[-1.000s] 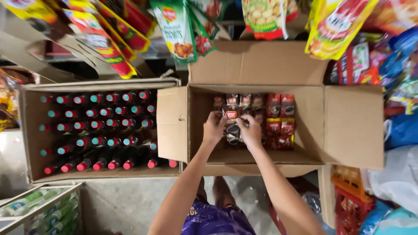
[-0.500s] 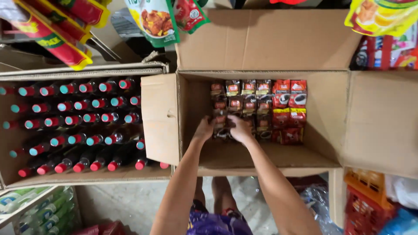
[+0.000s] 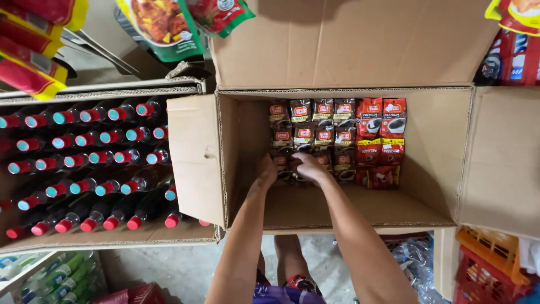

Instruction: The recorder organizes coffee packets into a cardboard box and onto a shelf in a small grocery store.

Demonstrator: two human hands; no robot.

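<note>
Both my hands reach down into an open cardboard box. Rows of small dark coffee sachets lie on its floor, with red sachets to their right. My left hand and my right hand are close together at the near row of dark sachets, fingers curled on a sachet there. What exactly each hand grips is hidden by the fingers.
A second open carton on the left holds several dark bottles with red and blue caps. Hanging snack packets fill the top edge. An orange crate is at lower right, green bottles at lower left.
The view has dropped closer to the box. My hands have gone lower, from the upper rows of sachets to the near row.
</note>
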